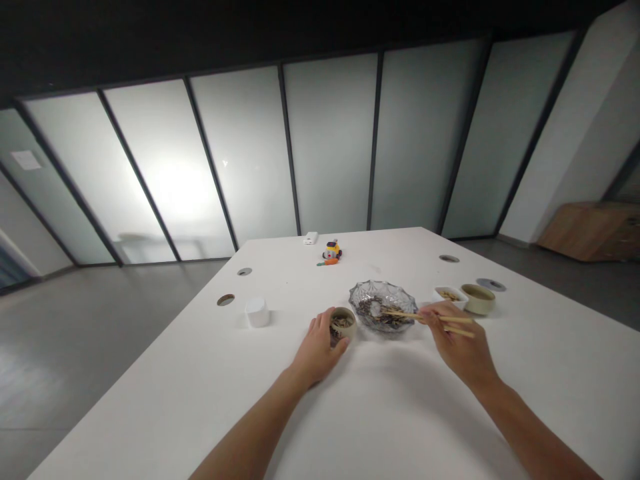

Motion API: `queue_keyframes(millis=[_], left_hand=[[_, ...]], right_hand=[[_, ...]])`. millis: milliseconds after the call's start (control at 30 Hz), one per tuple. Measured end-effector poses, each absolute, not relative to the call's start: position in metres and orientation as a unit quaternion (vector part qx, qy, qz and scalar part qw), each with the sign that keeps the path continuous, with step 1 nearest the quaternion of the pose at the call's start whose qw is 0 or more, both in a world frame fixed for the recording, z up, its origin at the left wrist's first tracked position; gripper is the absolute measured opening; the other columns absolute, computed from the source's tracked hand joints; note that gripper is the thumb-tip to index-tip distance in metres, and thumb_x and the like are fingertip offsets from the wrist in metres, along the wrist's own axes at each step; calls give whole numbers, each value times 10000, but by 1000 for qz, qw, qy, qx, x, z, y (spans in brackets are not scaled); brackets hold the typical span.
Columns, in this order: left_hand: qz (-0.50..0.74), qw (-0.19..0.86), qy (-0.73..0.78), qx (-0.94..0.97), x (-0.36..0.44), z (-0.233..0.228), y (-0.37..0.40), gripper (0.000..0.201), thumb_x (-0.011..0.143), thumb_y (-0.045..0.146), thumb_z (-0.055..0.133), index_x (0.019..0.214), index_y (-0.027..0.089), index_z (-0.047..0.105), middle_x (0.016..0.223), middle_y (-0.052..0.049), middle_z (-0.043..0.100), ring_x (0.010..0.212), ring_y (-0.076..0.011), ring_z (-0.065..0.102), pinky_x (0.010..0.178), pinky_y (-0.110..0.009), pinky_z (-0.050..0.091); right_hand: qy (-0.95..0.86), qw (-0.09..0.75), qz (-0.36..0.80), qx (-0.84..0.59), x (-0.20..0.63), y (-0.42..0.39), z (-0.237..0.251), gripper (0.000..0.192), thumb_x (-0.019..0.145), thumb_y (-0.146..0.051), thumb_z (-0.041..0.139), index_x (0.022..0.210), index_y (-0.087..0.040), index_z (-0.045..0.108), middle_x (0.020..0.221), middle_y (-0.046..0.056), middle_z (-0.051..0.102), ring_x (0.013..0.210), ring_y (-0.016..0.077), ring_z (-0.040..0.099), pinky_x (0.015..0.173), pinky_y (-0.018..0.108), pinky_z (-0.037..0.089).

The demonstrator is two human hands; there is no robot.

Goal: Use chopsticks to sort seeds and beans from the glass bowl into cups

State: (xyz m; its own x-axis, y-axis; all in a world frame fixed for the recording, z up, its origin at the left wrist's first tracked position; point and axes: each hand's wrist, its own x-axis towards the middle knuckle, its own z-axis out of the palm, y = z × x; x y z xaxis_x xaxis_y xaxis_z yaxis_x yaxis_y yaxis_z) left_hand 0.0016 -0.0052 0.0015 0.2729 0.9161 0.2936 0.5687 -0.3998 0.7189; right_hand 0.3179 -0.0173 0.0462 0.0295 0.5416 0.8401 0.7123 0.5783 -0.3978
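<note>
My left hand (320,343) is wrapped round a small beige cup (351,329) that has seed-like bits in it, perhaps sunflower seeds. In my right hand (457,337) is a pair of wooden chopsticks (407,315), their tips down in a clear cut-glass bowl (357,293). Dark and pale seed-like pieces lie in that bowl, with a whitish lump among them that I cannot make out. Behind my right hand stand a small white dish (463,305) of pale brown pieces and a beige bowl (483,305).
A white lidded container (257,312) stands left on the white table (390,413). Further back are a yellow toy vehicle (332,250), an orange carrot-like toy (329,262) and a white box-like object (311,238). Round holes (226,300) pierce the tabletop; a grey disc (491,285) lies right.
</note>
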Motion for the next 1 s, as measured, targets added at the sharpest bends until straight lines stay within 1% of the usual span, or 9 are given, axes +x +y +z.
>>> queue_keyframes(millis=[300,567,667,733,800,900,1000], left_hand=[[351,247,492,758,2,4,-7,731,972,314,743,1647,236,476,1638,-159,606,1542,-351,542,1348,-540,414],[360,245,481,761,1,2,-6,713,975,316,755,1636,247,496,1618,-156,620,1524,-355,556,1327,-545,434],[364,243,478,761,1,0,-5,708,974,307,764,1630,247,505,1611,-156,626,1517,-356,563,1322,-543,438],[362,243,480,761,1,0,-5,711,974,302,766,1631,242,504,1617,-159,623,1520,-355,561,1324,-540,436],[358,244,484,760,1,0,-5,717,971,297,768,1635,239,502,1621,-160,619,1526,-355,558,1329,-537,433],[355,245,487,759,1,1,-6,727,973,297,766,1644,235,492,1628,-161,615,1533,-353,554,1335,-538,426],[352,245,490,759,1,3,-7,734,972,294,760,1650,225,486,1637,-167,608,1536,-355,550,1337,-542,426]], right_hand=[[-686,546,-13,-481,315,-17,42,612,1100,-783,543,844,-269,755,869,63,814,803,250,782,714,374,591],[-677,563,-4,-475,315,-19,47,567,1080,-752,592,812,-289,780,865,65,829,818,269,790,747,402,634],[-650,582,-12,-488,318,-18,48,581,1069,-771,597,823,-287,804,860,70,839,848,277,810,803,416,666],[-616,608,-1,-501,320,-17,49,593,1042,-806,619,842,-283,815,869,78,847,859,292,824,837,447,691],[-576,651,66,-490,320,-15,49,587,1013,-820,658,866,-274,814,879,82,847,829,303,837,838,488,722],[-517,713,211,-425,314,-13,49,533,978,-781,750,868,-260,788,862,64,831,785,296,852,836,534,761],[-505,722,277,-383,306,-14,47,506,931,-769,817,832,-274,773,832,55,809,778,300,850,825,558,774]])
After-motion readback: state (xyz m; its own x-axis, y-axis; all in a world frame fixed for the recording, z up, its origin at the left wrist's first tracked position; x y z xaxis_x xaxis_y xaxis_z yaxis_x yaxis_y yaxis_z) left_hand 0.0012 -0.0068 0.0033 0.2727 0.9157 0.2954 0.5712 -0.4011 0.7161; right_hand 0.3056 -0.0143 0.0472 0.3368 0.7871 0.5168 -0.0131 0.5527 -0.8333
